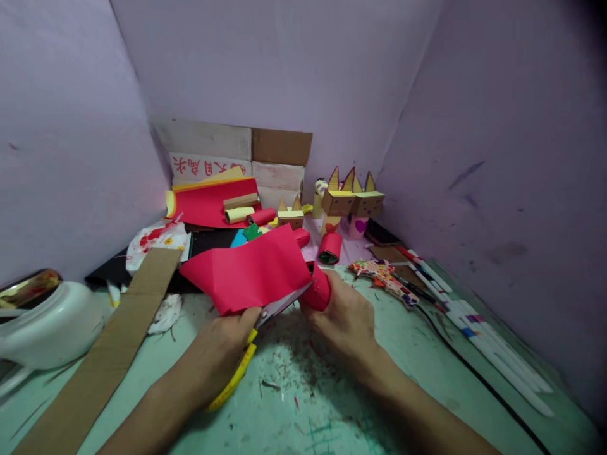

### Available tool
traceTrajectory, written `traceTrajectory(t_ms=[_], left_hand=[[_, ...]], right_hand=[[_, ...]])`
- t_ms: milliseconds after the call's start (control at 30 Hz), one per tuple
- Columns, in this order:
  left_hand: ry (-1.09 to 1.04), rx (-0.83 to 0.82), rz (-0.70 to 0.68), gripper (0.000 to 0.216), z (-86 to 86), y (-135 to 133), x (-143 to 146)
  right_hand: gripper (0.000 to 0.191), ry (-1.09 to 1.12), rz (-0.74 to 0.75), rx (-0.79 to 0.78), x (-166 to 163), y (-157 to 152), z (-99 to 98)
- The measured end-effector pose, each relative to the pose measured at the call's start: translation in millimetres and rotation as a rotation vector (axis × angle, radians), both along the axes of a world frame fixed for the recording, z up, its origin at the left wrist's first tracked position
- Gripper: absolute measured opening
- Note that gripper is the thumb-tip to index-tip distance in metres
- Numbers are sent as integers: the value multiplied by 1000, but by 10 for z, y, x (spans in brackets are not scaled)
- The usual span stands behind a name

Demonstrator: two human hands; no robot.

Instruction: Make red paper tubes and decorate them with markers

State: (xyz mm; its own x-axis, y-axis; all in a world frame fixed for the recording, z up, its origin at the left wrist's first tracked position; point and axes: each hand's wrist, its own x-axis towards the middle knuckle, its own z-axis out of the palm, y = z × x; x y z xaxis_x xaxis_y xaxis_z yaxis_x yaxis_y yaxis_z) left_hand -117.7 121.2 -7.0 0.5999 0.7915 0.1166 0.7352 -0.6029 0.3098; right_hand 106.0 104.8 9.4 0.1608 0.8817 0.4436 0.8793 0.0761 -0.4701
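Over the green tabletop, a red sheet hung between my hands, the yellow-handled scissors at its lower edge. My left hand was wrapped around their handles; the fingers of my right hand curled around a small red roll by the blade tips. I was apparently trimming; the next snip seemed to call for a steady roll.
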Motion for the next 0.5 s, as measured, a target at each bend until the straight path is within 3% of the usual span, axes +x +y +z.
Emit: traceTrajectory(t_ms=[267,500], left_hand=[[-35,78,-19,40,-60,-10,18],[-65,11,-24,37,-35,-26,6]], right_hand=[[31,-4,-40,-35,-24,-7,4],[41,13,-34,-50,-27,-28,-35]])
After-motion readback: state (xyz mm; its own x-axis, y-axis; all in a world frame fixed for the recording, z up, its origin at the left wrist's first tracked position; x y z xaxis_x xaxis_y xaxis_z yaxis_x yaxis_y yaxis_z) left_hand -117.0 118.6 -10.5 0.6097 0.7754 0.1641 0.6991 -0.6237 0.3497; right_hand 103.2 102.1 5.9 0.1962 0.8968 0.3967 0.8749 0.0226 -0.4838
